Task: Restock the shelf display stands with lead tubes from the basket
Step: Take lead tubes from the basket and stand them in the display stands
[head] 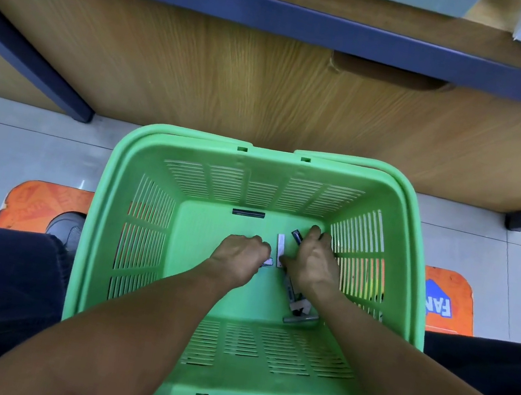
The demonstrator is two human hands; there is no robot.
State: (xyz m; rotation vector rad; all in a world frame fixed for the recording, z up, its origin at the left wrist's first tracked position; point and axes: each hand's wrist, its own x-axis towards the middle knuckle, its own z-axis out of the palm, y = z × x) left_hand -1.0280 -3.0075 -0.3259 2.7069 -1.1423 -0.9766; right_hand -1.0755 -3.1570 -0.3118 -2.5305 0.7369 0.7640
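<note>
Hands reach down inside the green basket (118, 207). Left hand (238, 256) is curled, pinching a white tube (268, 262); right hand (312, 262) grips a dark lead tube (296, 236). More tubes (297, 308) lie under the right wrist, near the slatted right wall.

Basket (113, 192) – green plastic, smooth, slotted walls; shelf front (236, 88) – wood-grain, matt; floor (19, 137) – glossy tile.
</note>
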